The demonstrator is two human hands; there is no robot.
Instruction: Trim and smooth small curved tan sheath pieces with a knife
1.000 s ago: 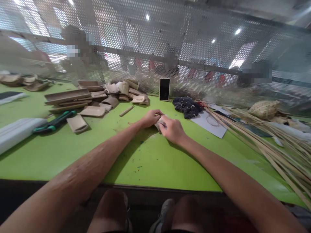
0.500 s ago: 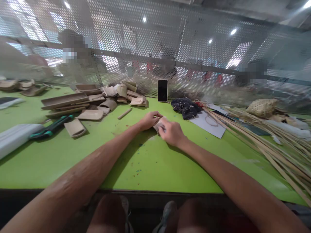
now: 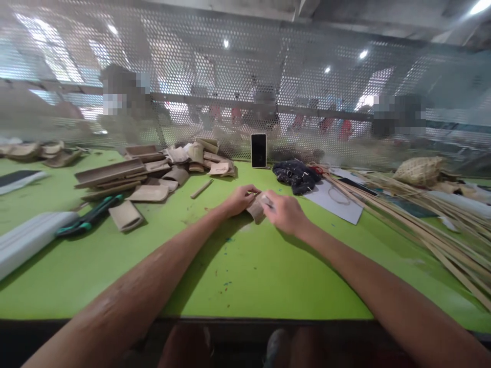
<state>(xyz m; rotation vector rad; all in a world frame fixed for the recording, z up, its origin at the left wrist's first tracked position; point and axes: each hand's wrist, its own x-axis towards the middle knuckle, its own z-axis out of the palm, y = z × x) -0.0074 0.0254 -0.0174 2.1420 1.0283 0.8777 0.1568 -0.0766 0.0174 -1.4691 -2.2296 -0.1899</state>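
In the middle of the green table (image 3: 268, 276), a short curved bamboo piece (image 3: 256, 209) lies between my hands. My left hand (image 3: 240, 201) grips its left and far edge, fingers bent over it. Just to the right, my right hand (image 3: 287, 213) is closed on a small pale piece (image 3: 267, 201) that looks like folded sandpaper; its exact kind is too small to tell. That pale piece is at the bamboo's right edge, and whether the two touch cannot be made out.
Cut bamboo pieces (image 3: 115, 171) are heaped at the back left, near a green-handled saw (image 3: 90, 217) and a small stick (image 3: 202, 188). A phone (image 3: 258, 151) stands upright at the mesh screen. Dark cloth (image 3: 297, 175), white paper (image 3: 337, 199) and long bamboo strips (image 3: 418, 230) lie right.
My right hand has shifted right, off the bamboo piece, so more of the piece shows. My left hand keeps its hold. The whole view has tilted up slightly.
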